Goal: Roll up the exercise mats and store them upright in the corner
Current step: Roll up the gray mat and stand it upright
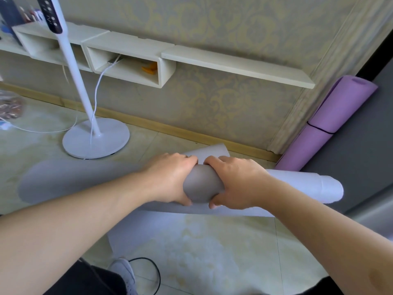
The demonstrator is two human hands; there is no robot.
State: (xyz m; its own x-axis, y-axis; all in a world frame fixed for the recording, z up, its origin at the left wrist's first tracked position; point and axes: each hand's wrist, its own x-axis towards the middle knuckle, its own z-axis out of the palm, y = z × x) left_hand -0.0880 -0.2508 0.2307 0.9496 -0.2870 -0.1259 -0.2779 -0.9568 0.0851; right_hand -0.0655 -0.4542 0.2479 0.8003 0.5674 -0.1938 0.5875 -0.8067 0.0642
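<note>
Two hands: my left hand (170, 177), right hand (236, 182) both clamped round grey mat (203, 186), mid-roll; purple mat (331, 120) already cornered; next: tighten, stand upright beside it

Both arms outstretched, left hand (170, 177) and right hand (236, 182) side by side, fingers (212, 159) curled.

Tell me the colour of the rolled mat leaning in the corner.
Purple mat, with a thin dark strap; head view.
</note>
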